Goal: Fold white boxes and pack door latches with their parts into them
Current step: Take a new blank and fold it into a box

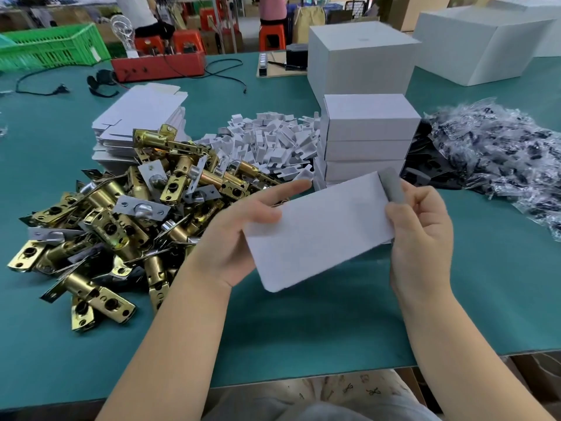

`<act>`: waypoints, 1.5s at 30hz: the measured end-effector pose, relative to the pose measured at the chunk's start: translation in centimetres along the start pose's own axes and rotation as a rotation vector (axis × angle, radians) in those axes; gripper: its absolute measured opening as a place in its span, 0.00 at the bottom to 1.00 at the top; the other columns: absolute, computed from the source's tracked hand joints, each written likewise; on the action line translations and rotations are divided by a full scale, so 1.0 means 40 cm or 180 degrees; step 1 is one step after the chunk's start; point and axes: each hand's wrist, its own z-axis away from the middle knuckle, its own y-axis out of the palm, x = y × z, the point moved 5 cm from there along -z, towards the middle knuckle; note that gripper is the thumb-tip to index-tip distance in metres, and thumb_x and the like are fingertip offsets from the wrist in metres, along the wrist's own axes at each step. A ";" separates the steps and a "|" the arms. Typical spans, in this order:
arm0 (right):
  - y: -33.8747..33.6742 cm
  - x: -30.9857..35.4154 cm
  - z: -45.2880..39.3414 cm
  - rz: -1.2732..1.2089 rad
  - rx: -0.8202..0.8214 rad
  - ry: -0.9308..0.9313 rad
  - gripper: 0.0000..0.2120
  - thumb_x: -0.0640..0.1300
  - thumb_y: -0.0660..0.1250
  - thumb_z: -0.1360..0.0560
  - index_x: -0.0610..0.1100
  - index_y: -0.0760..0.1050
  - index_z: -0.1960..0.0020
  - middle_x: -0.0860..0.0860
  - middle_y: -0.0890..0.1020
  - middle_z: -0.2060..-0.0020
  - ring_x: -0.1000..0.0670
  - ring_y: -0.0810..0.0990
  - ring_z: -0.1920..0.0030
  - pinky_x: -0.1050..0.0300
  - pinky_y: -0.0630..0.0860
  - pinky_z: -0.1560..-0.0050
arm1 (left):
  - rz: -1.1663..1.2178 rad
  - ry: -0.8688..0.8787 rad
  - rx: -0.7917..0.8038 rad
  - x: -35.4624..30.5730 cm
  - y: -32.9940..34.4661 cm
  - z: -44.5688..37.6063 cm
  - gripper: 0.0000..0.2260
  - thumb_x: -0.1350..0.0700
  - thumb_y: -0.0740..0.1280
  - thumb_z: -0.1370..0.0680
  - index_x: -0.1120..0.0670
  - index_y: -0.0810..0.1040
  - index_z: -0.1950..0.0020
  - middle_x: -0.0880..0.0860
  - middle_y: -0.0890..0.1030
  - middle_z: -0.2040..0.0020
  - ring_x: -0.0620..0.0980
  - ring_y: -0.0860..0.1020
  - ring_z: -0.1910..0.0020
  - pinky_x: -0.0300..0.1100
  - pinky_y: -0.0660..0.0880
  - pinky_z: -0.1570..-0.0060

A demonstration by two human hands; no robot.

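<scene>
Both hands holding white box point(318, 229), right hand point(420, 235) pinching its end flap

Left hand point(239, 235) fingers extended, thumb pressing; right hand point(420, 235) fingers curled, pinching; both forearms raised.

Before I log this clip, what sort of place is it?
Likely a hardware packing workshop: a heap of brass door latches, a stack of folded white cardboard boxes, and a long green-topped worktable.
</scene>
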 end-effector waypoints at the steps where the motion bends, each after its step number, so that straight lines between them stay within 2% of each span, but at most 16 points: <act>1: 0.007 -0.002 0.001 0.0061 0.0144 0.0058 0.10 0.38 0.60 0.33 0.51 0.64 0.67 0.62 0.79 0.61 0.60 0.69 0.67 0.67 0.65 0.69 | 0.0064 -0.0051 -0.0296 0.001 -0.016 -0.003 0.21 0.59 0.67 0.36 0.54 0.85 0.44 0.57 0.84 0.48 0.56 0.84 0.53 0.47 0.81 0.60; 4: 0.017 -0.011 0.009 0.0525 0.0326 0.0193 0.09 0.39 0.59 0.34 0.54 0.66 0.64 0.65 0.73 0.70 0.61 0.67 0.71 0.69 0.64 0.72 | 0.0327 -0.0026 -0.1179 0.000 -0.060 -0.006 0.12 0.54 0.68 0.29 0.54 0.85 0.49 0.55 0.84 0.56 0.53 0.84 0.62 0.44 0.79 0.67; 6: 0.028 -0.007 0.017 0.0782 0.0415 0.0143 0.14 0.42 0.59 0.32 0.62 0.67 0.57 0.68 0.74 0.68 0.63 0.70 0.70 0.72 0.67 0.70 | 0.0574 0.0034 -0.1267 -0.003 -0.065 -0.006 0.11 0.48 0.68 0.28 0.53 0.86 0.53 0.52 0.84 0.56 0.52 0.84 0.61 0.43 0.80 0.64; 9: 0.035 -0.006 0.027 0.0986 0.0517 0.0106 0.24 0.42 0.55 0.29 0.59 0.63 0.35 0.80 0.71 0.55 0.76 0.72 0.56 0.81 0.67 0.57 | 0.0767 0.0220 -0.1076 0.002 -0.047 -0.012 0.11 0.49 0.66 0.28 0.51 0.86 0.63 0.50 0.85 0.59 0.52 0.85 0.60 0.43 0.80 0.63; 11: 0.027 -0.007 0.023 0.0972 0.0353 0.0086 0.30 0.43 0.54 0.28 0.52 0.61 0.26 0.74 0.67 0.40 0.77 0.66 0.42 0.78 0.64 0.40 | 0.0879 0.0430 -0.0896 0.007 -0.027 -0.011 0.09 0.57 0.66 0.33 0.53 0.86 0.64 0.51 0.85 0.62 0.52 0.85 0.62 0.42 0.81 0.68; 13: 0.010 -0.002 0.017 0.0733 0.0027 0.0071 0.29 0.43 0.53 0.28 0.55 0.63 0.28 0.68 0.69 0.34 0.67 0.67 0.34 0.62 0.64 0.30 | 0.0731 0.0507 -0.0384 0.012 0.004 -0.013 0.15 0.68 0.64 0.32 0.56 0.87 0.53 0.55 0.86 0.52 0.54 0.85 0.53 0.45 0.82 0.61; 15: -0.001 0.002 0.013 0.0641 -0.0202 0.0034 0.27 0.43 0.53 0.27 0.59 0.64 0.30 0.67 0.70 0.34 0.64 0.69 0.33 0.54 0.65 0.29 | 0.0315 0.0487 0.0180 0.024 0.038 -0.015 0.27 0.74 0.61 0.31 0.59 0.77 0.34 0.58 0.82 0.40 0.58 0.80 0.40 0.50 0.79 0.45; 18: 0.020 0.007 0.016 0.0643 0.0109 -0.0124 0.24 0.47 0.55 0.25 0.62 0.60 0.31 0.67 0.67 0.33 0.62 0.65 0.30 0.54 0.62 0.27 | 0.0069 0.0722 0.0022 0.036 0.047 -0.029 0.23 0.67 0.69 0.31 0.56 0.77 0.36 0.57 0.82 0.43 0.59 0.81 0.43 0.52 0.78 0.45; 20: 0.048 0.009 0.026 0.0463 0.0569 -0.0125 0.19 0.54 0.56 0.23 0.64 0.60 0.32 0.69 0.68 0.33 0.63 0.66 0.30 0.60 0.65 0.31 | 0.0296 0.0918 -0.0536 0.031 0.025 -0.035 0.13 0.62 0.71 0.29 0.49 0.84 0.48 0.55 0.85 0.47 0.58 0.84 0.49 0.50 0.81 0.53; 22: 0.064 0.008 0.031 0.0324 0.0848 -0.0018 0.16 0.57 0.53 0.21 0.67 0.63 0.34 0.66 0.74 0.36 0.57 0.75 0.37 0.55 0.77 0.41 | 0.0211 0.1053 -0.0874 0.020 0.002 -0.031 0.09 0.60 0.71 0.28 0.47 0.86 0.54 0.54 0.86 0.50 0.56 0.85 0.52 0.48 0.82 0.59; 24: 0.067 0.006 0.030 0.0304 0.0869 0.0113 0.16 0.57 0.52 0.21 0.71 0.67 0.36 0.61 0.80 0.43 0.51 0.82 0.50 0.53 0.82 0.59 | 0.0028 0.1013 -0.0993 0.016 -0.012 -0.028 0.10 0.60 0.70 0.28 0.46 0.87 0.55 0.53 0.86 0.51 0.54 0.85 0.54 0.46 0.82 0.60; 27: 0.061 0.007 0.029 0.0374 0.0735 0.0135 0.16 0.56 0.56 0.23 0.70 0.67 0.37 0.57 0.82 0.52 0.50 0.82 0.61 0.57 0.80 0.68 | -0.0090 0.0895 -0.0918 0.024 0.001 -0.027 0.10 0.60 0.70 0.28 0.46 0.87 0.55 0.54 0.86 0.50 0.54 0.85 0.52 0.47 0.82 0.58; 30: 0.052 -0.005 0.026 0.0420 0.0587 0.0247 0.25 0.55 0.60 0.25 0.56 0.63 0.29 0.52 0.82 0.56 0.49 0.81 0.67 0.58 0.79 0.70 | -0.0092 0.0992 -0.1055 0.026 0.010 -0.024 0.09 0.60 0.71 0.29 0.48 0.86 0.53 0.55 0.85 0.48 0.56 0.85 0.51 0.48 0.82 0.57; 33: 0.060 -0.012 0.024 0.0424 0.0687 0.0294 0.23 0.51 0.62 0.23 0.45 0.67 0.30 0.45 0.80 0.51 0.48 0.82 0.62 0.57 0.80 0.68 | 0.0166 0.1156 -0.1164 0.021 0.017 -0.024 0.14 0.58 0.71 0.29 0.52 0.79 0.44 0.53 0.85 0.50 0.53 0.85 0.53 0.46 0.82 0.60; 39: 0.060 -0.017 0.031 0.0428 0.0480 0.0324 0.17 0.53 0.61 0.22 0.61 0.66 0.34 0.59 0.81 0.55 0.51 0.83 0.62 0.60 0.79 0.68 | 0.0761 0.0532 -0.1000 0.063 0.039 -0.037 0.16 0.57 0.74 0.33 0.55 0.80 0.47 0.56 0.85 0.51 0.51 0.85 0.54 0.42 0.82 0.59; 45: 0.057 0.002 0.029 0.0213 0.0256 0.0176 0.12 0.51 0.52 0.20 0.56 0.71 0.40 0.59 0.82 0.54 0.48 0.83 0.60 0.56 0.79 0.71 | 0.0901 0.0408 -0.0942 0.062 0.037 -0.036 0.18 0.58 0.73 0.33 0.56 0.79 0.44 0.56 0.85 0.49 0.52 0.85 0.53 0.43 0.82 0.59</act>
